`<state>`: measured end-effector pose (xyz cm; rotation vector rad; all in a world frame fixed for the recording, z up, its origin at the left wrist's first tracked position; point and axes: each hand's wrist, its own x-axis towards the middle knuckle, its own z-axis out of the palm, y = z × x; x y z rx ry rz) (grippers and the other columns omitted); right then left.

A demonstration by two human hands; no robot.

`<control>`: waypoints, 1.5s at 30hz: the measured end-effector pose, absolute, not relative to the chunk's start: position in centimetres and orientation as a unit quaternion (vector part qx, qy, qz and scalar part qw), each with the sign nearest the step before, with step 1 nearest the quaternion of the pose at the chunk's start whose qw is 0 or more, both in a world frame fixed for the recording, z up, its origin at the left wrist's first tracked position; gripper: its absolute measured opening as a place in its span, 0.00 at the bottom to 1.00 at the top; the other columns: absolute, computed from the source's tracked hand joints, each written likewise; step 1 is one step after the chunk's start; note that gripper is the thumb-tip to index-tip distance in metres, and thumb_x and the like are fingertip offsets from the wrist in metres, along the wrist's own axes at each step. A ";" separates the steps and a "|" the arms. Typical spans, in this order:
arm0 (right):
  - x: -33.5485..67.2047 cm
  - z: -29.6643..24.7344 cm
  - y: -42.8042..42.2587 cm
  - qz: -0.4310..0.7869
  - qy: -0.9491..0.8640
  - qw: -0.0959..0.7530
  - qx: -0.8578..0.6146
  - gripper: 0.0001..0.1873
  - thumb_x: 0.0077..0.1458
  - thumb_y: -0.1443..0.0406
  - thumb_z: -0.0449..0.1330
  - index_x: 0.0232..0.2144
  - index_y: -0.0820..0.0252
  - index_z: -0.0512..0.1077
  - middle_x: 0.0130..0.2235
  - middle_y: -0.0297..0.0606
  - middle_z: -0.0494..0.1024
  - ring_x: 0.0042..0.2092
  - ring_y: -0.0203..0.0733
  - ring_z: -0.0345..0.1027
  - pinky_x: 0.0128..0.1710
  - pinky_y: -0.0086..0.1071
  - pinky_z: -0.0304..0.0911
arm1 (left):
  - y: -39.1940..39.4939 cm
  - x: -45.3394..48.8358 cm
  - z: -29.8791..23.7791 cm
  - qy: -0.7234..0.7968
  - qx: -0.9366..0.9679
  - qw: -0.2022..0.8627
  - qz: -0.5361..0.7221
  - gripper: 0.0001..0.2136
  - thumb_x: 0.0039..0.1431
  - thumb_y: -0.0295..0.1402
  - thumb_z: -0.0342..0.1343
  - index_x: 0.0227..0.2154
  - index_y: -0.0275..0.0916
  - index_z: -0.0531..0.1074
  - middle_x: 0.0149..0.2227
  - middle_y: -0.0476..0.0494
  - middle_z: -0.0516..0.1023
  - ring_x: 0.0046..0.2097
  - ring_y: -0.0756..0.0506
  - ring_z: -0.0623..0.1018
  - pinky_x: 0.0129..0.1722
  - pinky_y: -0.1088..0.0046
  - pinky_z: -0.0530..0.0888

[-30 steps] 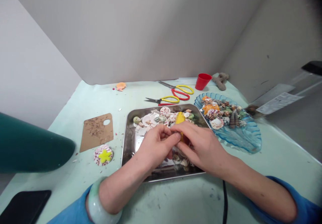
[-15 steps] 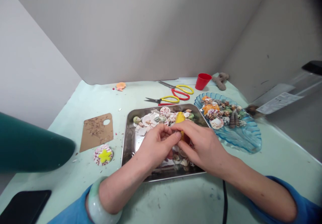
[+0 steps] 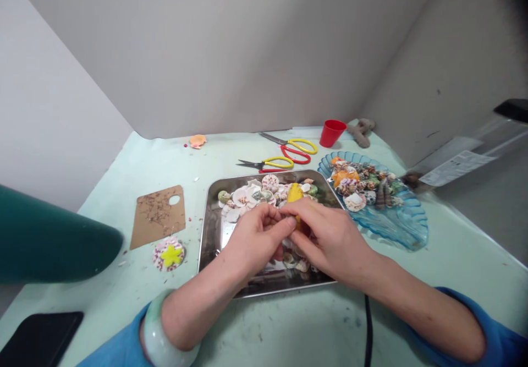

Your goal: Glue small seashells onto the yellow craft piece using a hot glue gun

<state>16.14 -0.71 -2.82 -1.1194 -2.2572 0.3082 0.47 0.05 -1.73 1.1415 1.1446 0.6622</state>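
Note:
My left hand (image 3: 256,240) and my right hand (image 3: 330,237) meet fingertip to fingertip over a steel tray (image 3: 210,229) that holds several seashells (image 3: 251,195). Both hands are closed in a pinch around something small that the fingers hide. A yellow shell (image 3: 295,192) shows just beyond the fingertips; I cannot tell whether either hand touches it. More shells lie under my palms in the tray.
A blue glass dish (image 3: 396,224) of shells sits right of the tray. Behind it lie two scissors (image 3: 284,158) and a red cup (image 3: 332,132). At the left are a brown card (image 3: 159,215), a shell flower (image 3: 169,254), a dark phone (image 3: 39,337) and a teal object (image 3: 49,240).

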 end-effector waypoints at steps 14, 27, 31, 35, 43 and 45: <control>16.2 -3.0 -0.8 0.124 -0.849 0.291 -0.423 0.13 0.56 0.71 0.52 0.43 0.60 0.67 0.38 0.39 0.75 0.39 0.40 0.69 0.37 0.32 0.63 | 0.0 0.4 -1.7 0.511 0.510 0.633 0.279 0.10 0.53 0.38 0.55 0.26 0.38 0.60 0.15 0.57 0.64 0.18 0.54 0.65 0.20 0.79 0.61; 16.2 -3.1 -0.8 0.125 -0.849 0.291 -0.423 0.14 0.54 0.72 0.53 0.44 0.60 0.67 0.38 0.38 0.75 0.38 0.40 0.69 0.36 0.32 0.63 | 0.2 0.5 -1.6 0.514 0.511 0.633 0.271 0.10 0.54 0.37 0.54 0.26 0.38 0.60 0.16 0.57 0.64 0.18 0.54 0.64 0.20 0.78 0.61; 16.4 -3.2 -0.8 0.126 -0.849 0.287 -0.425 0.13 0.54 0.72 0.52 0.43 0.60 0.67 0.38 0.38 0.75 0.38 0.40 0.69 0.36 0.32 0.62 | 0.2 0.5 -1.6 0.513 0.515 0.631 0.272 0.10 0.54 0.37 0.54 0.26 0.38 0.61 0.16 0.56 0.64 0.18 0.55 0.65 0.20 0.79 0.61; 16.4 -3.2 -0.9 0.125 -0.850 0.286 -0.425 0.13 0.55 0.72 0.52 0.44 0.60 0.67 0.38 0.38 0.75 0.39 0.40 0.69 0.37 0.32 0.62 | 0.1 0.5 -1.6 0.515 0.515 0.629 0.272 0.10 0.54 0.37 0.54 0.26 0.38 0.61 0.15 0.57 0.64 0.17 0.54 0.65 0.20 0.79 0.61; 16.1 -3.2 -0.6 0.121 -0.850 0.282 -0.427 0.14 0.54 0.72 0.52 0.43 0.60 0.67 0.38 0.38 0.75 0.38 0.40 0.69 0.35 0.32 0.62 | 0.1 0.5 -1.7 0.512 0.515 0.632 0.272 0.10 0.54 0.38 0.54 0.26 0.38 0.61 0.16 0.56 0.64 0.18 0.54 0.64 0.20 0.78 0.62; 16.2 -3.2 -0.7 0.122 -0.851 0.282 -0.427 0.13 0.54 0.72 0.52 0.43 0.60 0.67 0.38 0.38 0.75 0.38 0.40 0.69 0.35 0.31 0.62 | 0.1 0.5 -1.8 0.513 0.517 0.630 0.271 0.10 0.54 0.38 0.54 0.26 0.38 0.61 0.16 0.56 0.64 0.18 0.54 0.65 0.20 0.78 0.62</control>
